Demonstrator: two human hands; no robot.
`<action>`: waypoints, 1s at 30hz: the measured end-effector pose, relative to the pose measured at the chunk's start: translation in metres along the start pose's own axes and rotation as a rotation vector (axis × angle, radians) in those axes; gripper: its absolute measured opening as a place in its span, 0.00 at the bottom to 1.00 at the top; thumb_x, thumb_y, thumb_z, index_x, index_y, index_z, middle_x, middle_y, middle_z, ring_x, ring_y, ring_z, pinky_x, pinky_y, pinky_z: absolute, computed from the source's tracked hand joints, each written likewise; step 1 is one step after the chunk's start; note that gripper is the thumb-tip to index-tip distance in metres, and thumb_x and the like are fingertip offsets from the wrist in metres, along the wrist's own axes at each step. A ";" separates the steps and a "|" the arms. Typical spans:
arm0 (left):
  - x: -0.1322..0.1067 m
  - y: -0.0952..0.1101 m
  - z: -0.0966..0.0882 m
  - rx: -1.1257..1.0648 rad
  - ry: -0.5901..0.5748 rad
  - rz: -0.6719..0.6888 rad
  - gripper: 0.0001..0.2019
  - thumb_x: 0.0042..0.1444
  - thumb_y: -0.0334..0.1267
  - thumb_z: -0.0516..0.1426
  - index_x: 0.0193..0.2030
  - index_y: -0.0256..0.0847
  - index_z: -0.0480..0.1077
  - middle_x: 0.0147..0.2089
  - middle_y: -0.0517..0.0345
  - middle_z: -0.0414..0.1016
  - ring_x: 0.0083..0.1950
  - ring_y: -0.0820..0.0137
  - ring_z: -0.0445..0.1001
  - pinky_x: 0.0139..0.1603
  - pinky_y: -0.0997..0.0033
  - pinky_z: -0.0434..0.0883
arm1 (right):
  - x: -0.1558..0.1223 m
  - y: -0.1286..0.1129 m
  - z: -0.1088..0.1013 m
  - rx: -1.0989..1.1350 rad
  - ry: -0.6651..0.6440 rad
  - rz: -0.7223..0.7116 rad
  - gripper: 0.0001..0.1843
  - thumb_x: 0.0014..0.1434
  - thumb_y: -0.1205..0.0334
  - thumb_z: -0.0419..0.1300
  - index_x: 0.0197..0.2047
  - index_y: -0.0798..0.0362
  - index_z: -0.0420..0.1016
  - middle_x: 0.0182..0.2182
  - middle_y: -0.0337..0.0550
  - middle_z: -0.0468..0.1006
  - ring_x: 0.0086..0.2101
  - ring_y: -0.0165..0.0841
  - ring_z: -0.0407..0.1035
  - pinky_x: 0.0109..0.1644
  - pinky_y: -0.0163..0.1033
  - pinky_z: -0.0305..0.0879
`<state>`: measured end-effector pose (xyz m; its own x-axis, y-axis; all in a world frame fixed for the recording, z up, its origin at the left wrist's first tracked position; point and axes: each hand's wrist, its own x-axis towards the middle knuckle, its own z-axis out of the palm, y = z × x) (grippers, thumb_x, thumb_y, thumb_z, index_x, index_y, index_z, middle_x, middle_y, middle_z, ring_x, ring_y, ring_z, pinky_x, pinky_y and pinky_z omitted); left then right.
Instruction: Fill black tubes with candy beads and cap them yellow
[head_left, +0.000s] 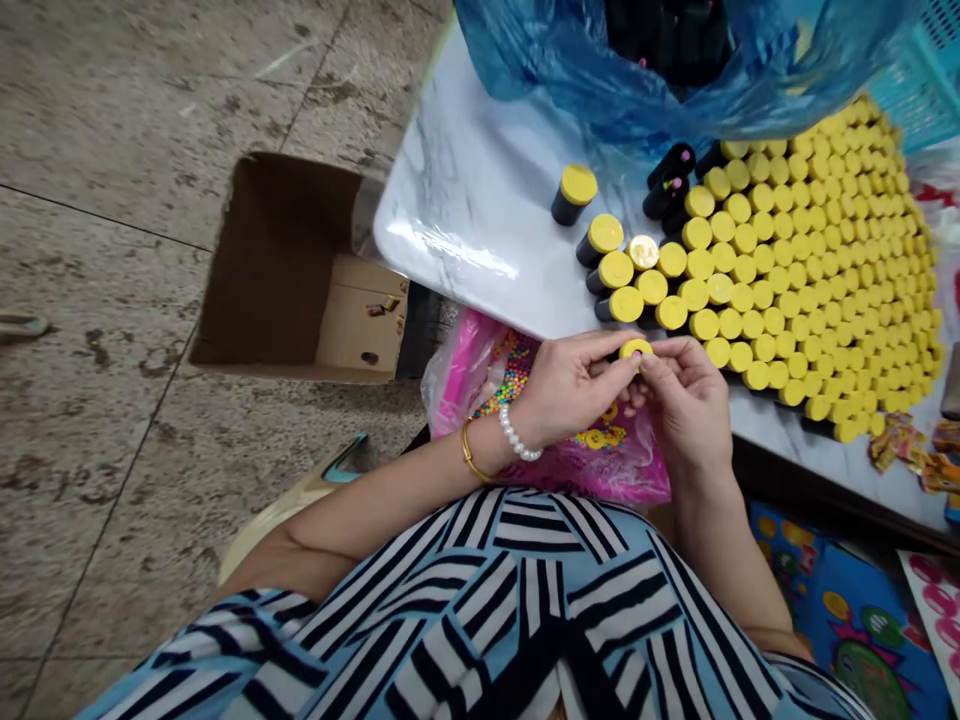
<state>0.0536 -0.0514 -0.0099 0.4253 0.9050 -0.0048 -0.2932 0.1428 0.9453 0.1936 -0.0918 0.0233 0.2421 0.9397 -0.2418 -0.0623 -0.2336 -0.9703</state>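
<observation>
My left hand (566,385) and my right hand (686,410) meet at the table's edge, and both fingers pinch a small yellow cap (636,349), its body mostly hidden. Just beyond them, a dense block of upright black containers with yellow caps (780,290) fills the right of the white marbled table (465,200). Several loose yellow-capped containers (615,270) lie tilted at the block's left side. One cap (643,252) shows a pale metallic face. Black tubes with pink tips (667,180) lie above the block.
A blue plastic bag (600,60) of black items sits at the table's far end, beside a teal crate (919,90). A pink printed bag (480,375) lies below the near edge. A cardboard box (292,280) stands open on the tiled floor. Printed wrappers (904,445) lie at the right.
</observation>
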 end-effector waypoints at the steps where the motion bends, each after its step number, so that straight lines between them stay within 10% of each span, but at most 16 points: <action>1: 0.001 0.001 0.001 -0.027 -0.002 -0.027 0.15 0.66 0.38 0.59 0.55 0.35 0.80 0.37 0.55 0.80 0.29 0.77 0.76 0.31 0.80 0.76 | 0.000 -0.001 0.001 0.003 -0.008 0.006 0.11 0.63 0.56 0.69 0.41 0.48 0.72 0.20 0.29 0.72 0.19 0.25 0.67 0.24 0.31 0.67; 7: 0.002 0.003 -0.004 -0.050 -0.071 -0.106 0.20 0.66 0.37 0.58 0.63 0.35 0.75 0.28 0.58 0.79 0.27 0.74 0.79 0.30 0.78 0.78 | 0.000 0.005 0.000 -0.005 0.005 0.018 0.14 0.63 0.52 0.68 0.42 0.46 0.67 0.18 0.25 0.69 0.15 0.24 0.61 0.21 0.31 0.64; 13: -0.003 0.000 -0.017 0.381 -0.123 0.361 0.29 0.61 0.36 0.65 0.69 0.41 0.69 0.61 0.44 0.79 0.40 0.73 0.84 0.42 0.75 0.82 | 0.007 0.011 -0.009 0.026 -0.007 0.000 0.20 0.57 0.50 0.73 0.39 0.47 0.66 0.17 0.24 0.69 0.13 0.23 0.58 0.17 0.30 0.58; 20: 0.001 -0.027 -0.006 0.593 0.062 0.568 0.18 0.67 0.33 0.60 0.63 0.37 0.74 0.60 0.50 0.80 0.60 0.68 0.81 0.66 0.68 0.76 | 0.003 0.000 -0.003 -0.009 0.021 -0.002 0.18 0.57 0.56 0.72 0.39 0.48 0.66 0.19 0.25 0.69 0.15 0.22 0.59 0.18 0.29 0.56; 25: -0.001 -0.031 -0.007 0.457 0.042 0.459 0.18 0.67 0.38 0.61 0.63 0.39 0.74 0.62 0.51 0.79 0.63 0.65 0.79 0.68 0.66 0.74 | 0.005 -0.002 0.000 -0.004 -0.006 -0.009 0.15 0.59 0.59 0.70 0.39 0.47 0.66 0.17 0.24 0.67 0.15 0.24 0.61 0.20 0.30 0.59; 30: 0.000 -0.012 -0.022 -0.058 -0.289 -0.025 0.27 0.70 0.47 0.57 0.72 0.40 0.66 0.37 0.52 0.84 0.32 0.69 0.83 0.31 0.73 0.81 | 0.005 -0.001 -0.002 -0.008 -0.031 -0.011 0.14 0.60 0.58 0.71 0.40 0.48 0.69 0.19 0.27 0.71 0.19 0.24 0.65 0.25 0.31 0.63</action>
<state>0.0384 -0.0446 -0.0286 0.6569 0.7504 0.0736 -0.3246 0.1934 0.9259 0.1968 -0.0869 0.0232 0.2122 0.9496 -0.2305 -0.0517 -0.2247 -0.9731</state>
